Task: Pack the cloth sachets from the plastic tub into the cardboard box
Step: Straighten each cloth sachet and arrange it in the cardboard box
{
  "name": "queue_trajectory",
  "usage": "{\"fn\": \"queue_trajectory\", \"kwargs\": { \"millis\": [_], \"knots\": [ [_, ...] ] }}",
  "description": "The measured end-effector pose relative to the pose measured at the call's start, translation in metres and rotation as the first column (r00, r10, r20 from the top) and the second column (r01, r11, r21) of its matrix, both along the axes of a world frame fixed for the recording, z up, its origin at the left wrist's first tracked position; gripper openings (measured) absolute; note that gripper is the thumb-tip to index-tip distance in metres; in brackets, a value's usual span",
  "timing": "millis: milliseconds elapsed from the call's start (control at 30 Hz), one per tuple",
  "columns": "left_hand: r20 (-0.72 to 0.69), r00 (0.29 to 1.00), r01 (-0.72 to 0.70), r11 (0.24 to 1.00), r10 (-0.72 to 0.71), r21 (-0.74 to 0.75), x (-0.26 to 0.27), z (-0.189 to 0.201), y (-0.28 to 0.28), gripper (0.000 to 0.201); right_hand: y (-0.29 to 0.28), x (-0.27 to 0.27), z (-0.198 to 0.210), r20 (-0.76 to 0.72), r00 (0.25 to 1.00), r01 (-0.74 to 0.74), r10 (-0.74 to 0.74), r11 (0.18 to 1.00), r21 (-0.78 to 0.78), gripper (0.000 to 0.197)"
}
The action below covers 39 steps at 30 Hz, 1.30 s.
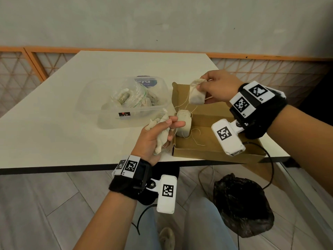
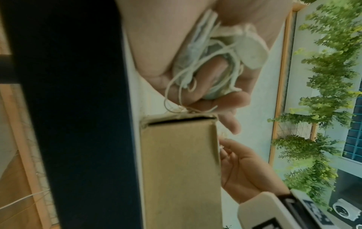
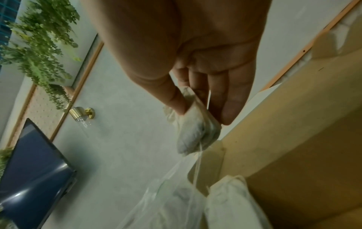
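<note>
— Fingers (image 1: 201, 82) first: what is the right hand (image 1: 219, 87) doing?

— Thumb and fingertips pinch one cloth sachet (image 1: 196, 94) by its gathered top, so it hangs above the far end of the cardboard box (image 1: 207, 141). Loose threads trail down from it toward the box. The right wrist view shows the same pinch, thumb on one side, fingers on the other.

— And the left hand (image 1: 153, 136)?

— Curled round a small bunch of sachets (image 1: 162, 130), held against the palm just beside the box's near left corner, above the desk (image 1: 54, 123). Index finger and thumb point out toward the box. In the left wrist view, strings from the bunch loop around the fingers (image 2: 219, 69) and dangle onto the box edge.

— Anything packed?

— One sachet (image 1: 183, 123) stands upright inside the box against its left wall, threads spilling across the cardboard floor.

— Where is the supply?

— In the clear plastic tub (image 1: 156, 107), left of the box on the desk. It holds a crumpled transparent bag (image 1: 129, 96) with more sachets bundled inside; how many I cannot tell.

— Below the desk?

— A dark bag (image 1: 243, 204) on the floor.
</note>
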<state>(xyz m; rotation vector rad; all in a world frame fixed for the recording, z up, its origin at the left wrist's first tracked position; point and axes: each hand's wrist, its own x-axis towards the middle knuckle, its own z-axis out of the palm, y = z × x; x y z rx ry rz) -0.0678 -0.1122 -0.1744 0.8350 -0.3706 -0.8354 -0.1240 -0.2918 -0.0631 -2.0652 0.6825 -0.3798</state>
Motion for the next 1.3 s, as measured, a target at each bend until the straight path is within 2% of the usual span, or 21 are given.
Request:
{"fn": "queue_trajectory", "kwargs": {
  "millis": [100, 200, 267, 333, 467, 533, 600, 700, 800, 967, 1133, 1200, 1300],
  "knots": [
    [-0.038, 0.998, 0.046, 0.995, -0.050, -0.086, 0.000, -0.002, 0.003, 0.006, -0.011, -0.008, -0.004, -0.041, 0.998, 0.040, -0.042, 0.998, -0.052, 0.012],
    [-0.055, 0.993, 0.092, 0.977, -0.104, -0.194, 0.000, -0.004, 0.006, 0.031, -0.017, -0.016, -0.003, -0.114, 0.991, 0.047, -0.065, 0.987, -0.154, 0.003],
    [-0.082, 0.990, 0.092, 0.966, -0.115, -0.243, 0.001, -0.004, 0.007, 0.031, -0.020, -0.022, 0.000, -0.224, 0.973, -0.011, -0.050, 0.964, -0.266, 0.014],
    [-0.122, 0.987, 0.064, 0.961, -0.100, -0.270, 0.003, -0.003, 0.008, 0.030, -0.021, -0.027, 0.003, -0.348, 0.937, -0.099, -0.017, 0.944, -0.314, 0.025],
    [-0.230, 0.973, -0.070, 0.968, 0.012, -0.243, 0.007, -0.003, 0.006, 0.012, -0.012, -0.037, 0.009, -0.570, 0.809, -0.310, 0.141, 0.927, -0.210, 0.025],
    [-0.254, 0.966, -0.093, 0.977, 0.041, -0.193, 0.006, 0.000, 0.005, 0.013, -0.007, -0.038, 0.010, -0.635, 0.746, -0.388, 0.201, 0.906, -0.170, 0.021],
    [-0.237, 0.971, -0.068, 0.986, 0.031, -0.153, 0.005, 0.003, 0.004, 0.018, -0.003, -0.038, 0.008, -0.663, 0.716, -0.415, 0.217, 0.897, -0.154, 0.013],
    [-0.200, 0.979, -0.055, 0.994, 0.034, -0.098, 0.004, 0.004, 0.000, 0.024, 0.003, -0.033, -0.003, -0.667, 0.699, -0.449, 0.257, 0.884, -0.130, 0.006],
    [-0.213, 0.976, -0.067, 0.994, 0.047, -0.086, 0.003, 0.005, -0.001, 0.020, 0.011, -0.023, -0.017, -0.622, 0.699, -0.455, 0.354, 0.891, -0.003, 0.006],
    [-0.253, 0.966, -0.074, 0.996, 0.060, -0.048, 0.004, 0.004, -0.002, 0.016, 0.016, -0.007, -0.034, -0.484, 0.796, -0.329, 0.364, 0.931, 0.159, 0.012],
    [-0.255, 0.966, -0.069, 0.996, 0.051, -0.059, 0.005, 0.004, -0.003, 0.020, 0.010, -0.005, -0.036, -0.388, 0.807, -0.265, 0.445, 0.860, 0.435, 0.016],
    [-0.249, 0.967, -0.065, 0.996, 0.048, -0.061, 0.006, 0.003, -0.003, 0.023, 0.008, -0.002, -0.039, -0.360, 0.843, -0.222, 0.400, 0.868, 0.443, 0.019],
    [-0.244, 0.969, -0.059, 0.996, 0.043, -0.061, 0.006, 0.003, -0.004, 0.023, 0.008, 0.005, -0.041, -0.375, 0.865, -0.211, 0.332, 0.920, 0.329, 0.018]
  ]
}}
